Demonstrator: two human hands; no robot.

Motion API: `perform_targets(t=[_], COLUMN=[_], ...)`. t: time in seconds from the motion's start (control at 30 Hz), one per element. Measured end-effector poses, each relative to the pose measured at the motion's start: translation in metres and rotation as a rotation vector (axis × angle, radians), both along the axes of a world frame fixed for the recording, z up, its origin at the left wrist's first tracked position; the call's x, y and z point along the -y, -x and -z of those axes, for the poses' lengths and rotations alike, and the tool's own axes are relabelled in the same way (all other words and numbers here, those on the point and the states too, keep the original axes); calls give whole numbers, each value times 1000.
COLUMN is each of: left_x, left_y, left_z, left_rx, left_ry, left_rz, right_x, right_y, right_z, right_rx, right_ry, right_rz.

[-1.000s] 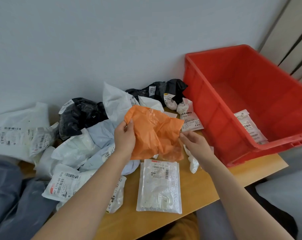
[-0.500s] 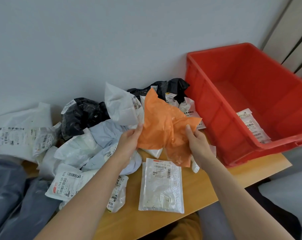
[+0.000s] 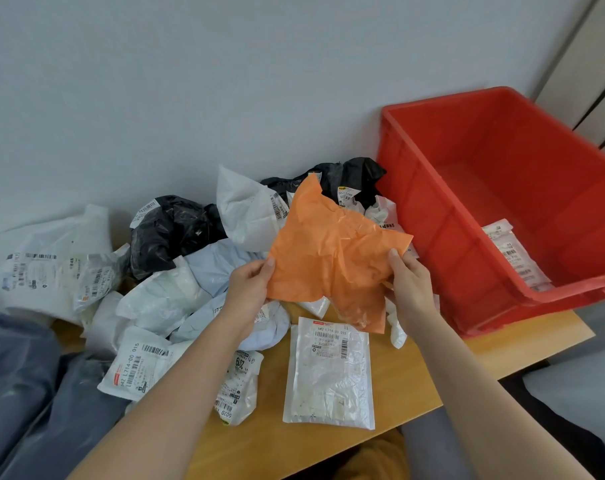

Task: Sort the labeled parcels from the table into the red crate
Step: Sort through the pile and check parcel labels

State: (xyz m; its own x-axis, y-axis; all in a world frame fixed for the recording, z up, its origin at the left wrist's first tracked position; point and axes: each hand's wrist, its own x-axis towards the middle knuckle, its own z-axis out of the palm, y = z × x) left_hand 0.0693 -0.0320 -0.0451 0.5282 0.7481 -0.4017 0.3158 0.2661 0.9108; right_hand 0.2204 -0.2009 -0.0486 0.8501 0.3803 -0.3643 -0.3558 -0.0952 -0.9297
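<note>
Right now a crumpled orange parcel (image 3: 332, 258) is held up above the wooden table (image 3: 415, 386), its label side hidden. The left hand (image 3: 247, 289) pinches its left edge; the right hand (image 3: 410, 284) grips its right edge. Beside them, the red crate (image 3: 443, 216) holds one labeled white parcel (image 3: 514, 252), partly cut off by the rim.

A plain pale wall (image 3: 225, 81) rises behind everything. At the upper right stands a beige panel (image 3: 585, 60) with dark vertical lines. Grey-blue fabric (image 3: 20, 393) fills the lower left corner, and something mustard-coloured (image 3: 377, 459) shows at the bottom edge.
</note>
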Motion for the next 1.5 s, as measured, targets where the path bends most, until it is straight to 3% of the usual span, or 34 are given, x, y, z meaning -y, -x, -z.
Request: perform_targets(t=[0.13, 0.23, 0.3, 0.47, 0.67, 0.9, 1.07, 1.5], left_x=[-7, -13, -12, 13, 19, 20, 16, 2], left_y=[4, 8, 8, -2, -8, -9, -6, -3], left_z=[3, -2, -4, -3, 5, 6, 7, 7], left_rx=[16, 145, 201, 69, 96, 150, 143, 160], left_ry=[-20, 188, 333, 419, 454, 402, 349, 288], left_rz=[-76, -155, -87, 158, 114, 10, 8, -105], right_x=[3, 5, 4, -2, 3, 8, 6, 8], right_y=[-4, -8, -8, 3, 3, 5, 5, 2], right_z=[0, -1, -2, -3, 0, 2, -3, 3], right_rx=[4, -77, -119, -196, -264, -213, -154, -129], right_ry=[9, -33, -90, -190, -240, -133, -3, -1], right_rz=[45, 92, 89, 32, -35, -161, -104, 40])
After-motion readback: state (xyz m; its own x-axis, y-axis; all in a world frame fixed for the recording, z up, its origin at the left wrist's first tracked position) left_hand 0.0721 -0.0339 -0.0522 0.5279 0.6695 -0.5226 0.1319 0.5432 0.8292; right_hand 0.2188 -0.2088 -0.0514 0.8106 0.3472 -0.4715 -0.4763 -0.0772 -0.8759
